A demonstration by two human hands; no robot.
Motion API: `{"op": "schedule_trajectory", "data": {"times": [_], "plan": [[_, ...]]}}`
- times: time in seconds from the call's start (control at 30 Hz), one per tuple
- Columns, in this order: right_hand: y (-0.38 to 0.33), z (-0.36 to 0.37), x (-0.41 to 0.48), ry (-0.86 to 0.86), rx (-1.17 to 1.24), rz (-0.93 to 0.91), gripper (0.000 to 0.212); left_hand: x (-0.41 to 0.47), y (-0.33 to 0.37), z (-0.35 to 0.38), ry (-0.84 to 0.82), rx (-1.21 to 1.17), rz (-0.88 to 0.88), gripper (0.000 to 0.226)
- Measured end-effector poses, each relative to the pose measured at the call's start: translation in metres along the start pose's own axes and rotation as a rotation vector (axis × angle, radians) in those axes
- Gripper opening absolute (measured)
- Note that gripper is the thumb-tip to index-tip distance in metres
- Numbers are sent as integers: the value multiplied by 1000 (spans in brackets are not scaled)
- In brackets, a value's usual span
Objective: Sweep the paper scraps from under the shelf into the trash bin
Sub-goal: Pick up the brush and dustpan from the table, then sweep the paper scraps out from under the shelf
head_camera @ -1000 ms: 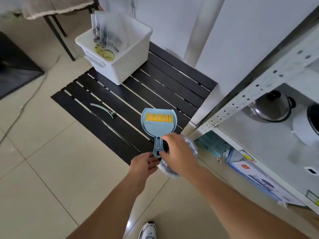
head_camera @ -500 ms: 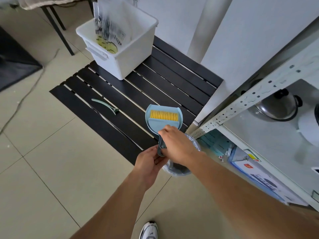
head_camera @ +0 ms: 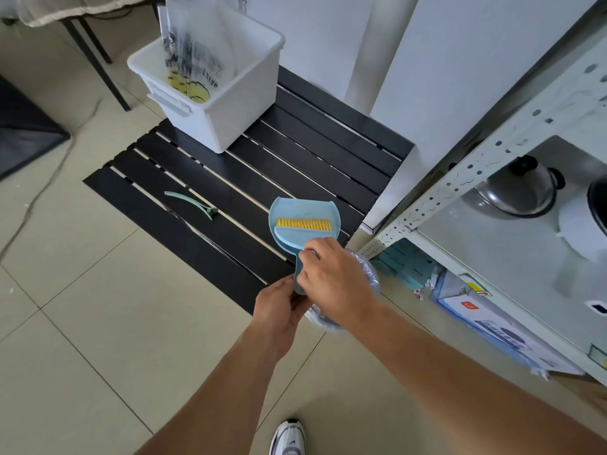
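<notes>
A light blue dustpan [head_camera: 289, 211] with a yellow-bristled brush [head_camera: 303, 224] nested in it is held in front of me. My left hand [head_camera: 279, 307] grips the lower end of the handle. My right hand [head_camera: 331, 274] closes on the brush's handle just above it. Beneath my hands stands the trash bin [head_camera: 369, 274], lined with a clear plastic bag and mostly hidden. A few white paper scraps [head_camera: 427, 287] lie on the floor under the white metal shelf [head_camera: 437, 205] at right.
A black slatted mat [head_camera: 262, 159] carries a white plastic box [head_camera: 213, 90] and a green hair clip [head_camera: 192, 201]. On the shelf sit a steel pot lid [head_camera: 515, 192] and a white cooker [head_camera: 588, 224]. Blue boxes [head_camera: 499, 326] lie under it. My shoe [head_camera: 289, 438] shows below.
The dustpan and brush have stayed over the bin in both hands. My right hand has shifted its hold higher on the brush handle. The view has drifted slightly.
</notes>
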State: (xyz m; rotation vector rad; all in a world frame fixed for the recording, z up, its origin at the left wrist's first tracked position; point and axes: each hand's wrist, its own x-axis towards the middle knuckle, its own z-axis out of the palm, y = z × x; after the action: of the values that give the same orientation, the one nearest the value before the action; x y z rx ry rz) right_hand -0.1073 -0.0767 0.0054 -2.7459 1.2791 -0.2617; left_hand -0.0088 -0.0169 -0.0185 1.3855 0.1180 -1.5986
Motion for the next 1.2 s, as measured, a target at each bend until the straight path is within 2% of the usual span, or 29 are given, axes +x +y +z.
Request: {"op": "schedule_trajectory", "data": {"times": [0.1,0.2,0.27,0.33,0.37,0.4,0.43,0.53,0.6,0.67,0.73,0.77,0.87,1.03,1.13,1.2], "plan": [[8,-2,-8,172,54,99,25,-2,1,5,41,-77,-13,25],[12,-15,-27,376,166,230,23,-6,1,2,101,-28,-15,22],[10,-31,-51,552,346,329,18,-12,-4,0,235,114,36,20],[2,-49,-82,705,553,448,17,-29,-15,4,437,236,176,17],[-5,-57,-100,743,632,528,18,-40,-24,8,467,248,240,17],[-14,-63,-117,759,693,616,18,-52,-36,14,410,234,255,17],[-21,-66,-135,767,745,707,18,-63,-50,23,273,195,215,18],[-23,-61,-182,792,851,960,20,-83,-100,53,-218,71,-67,38],[-10,-52,-212,756,859,1075,25,-84,-132,72,-353,58,-198,66],[6,-43,-238,698,853,1145,27,-79,-164,87,-353,48,-275,89],[24,-31,-261,674,859,1192,26,-67,-194,100,-338,45,-337,98],[35,-23,-272,643,847,1206,26,-60,-208,106,-344,54,-364,96],[72,12,-304,440,771,1224,25,-26,-254,119,-420,181,-384,71],[147,71,-328,138,581,1098,31,40,-317,147,-464,410,-303,56],[191,119,-337,98,502,1015,34,80,-343,166,-551,599,-246,54],[222,154,-346,134,453,984,32,104,-350,181,-547,862,-123,57]]}}
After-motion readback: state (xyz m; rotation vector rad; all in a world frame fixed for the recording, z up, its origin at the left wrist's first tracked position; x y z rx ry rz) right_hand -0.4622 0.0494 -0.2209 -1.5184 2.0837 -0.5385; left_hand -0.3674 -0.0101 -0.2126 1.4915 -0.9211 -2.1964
